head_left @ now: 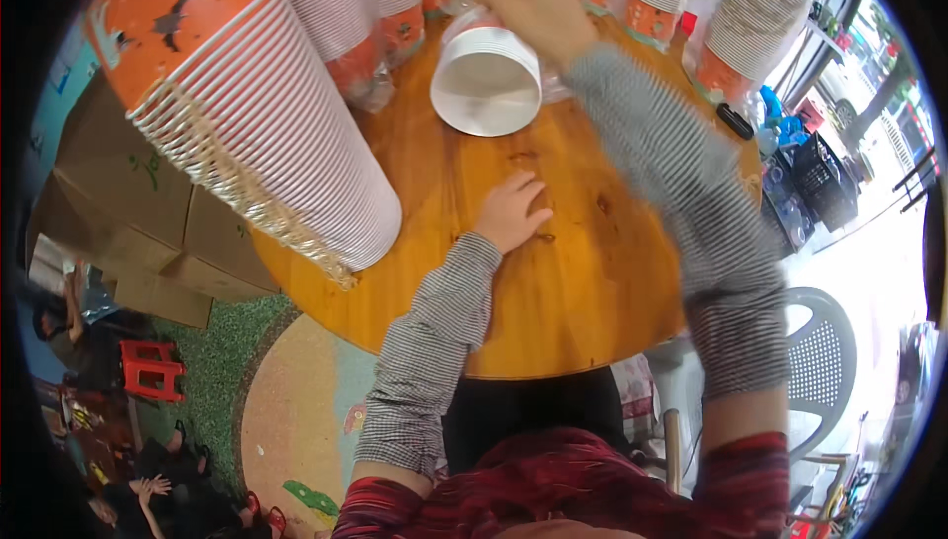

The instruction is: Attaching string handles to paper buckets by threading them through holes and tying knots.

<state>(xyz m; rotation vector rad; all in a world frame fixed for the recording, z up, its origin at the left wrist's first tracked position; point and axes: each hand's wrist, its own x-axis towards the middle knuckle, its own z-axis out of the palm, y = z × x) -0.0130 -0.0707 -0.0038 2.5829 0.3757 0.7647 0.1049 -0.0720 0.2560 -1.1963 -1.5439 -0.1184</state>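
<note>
White paper-cup stack (486, 95) lies on its side on wooden table (583, 312), twelve o'clock. Right hand (528, 1) blurred just beside it; cannot tell whether gripping. Left hand (511, 213) open, palm down, near table's centre. Long orange-and-white cup stack (296, 144) at ten o'clock.

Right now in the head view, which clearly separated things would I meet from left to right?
Tall leaning cup stack, short nest of white cups, small black object, black basket.
</note>
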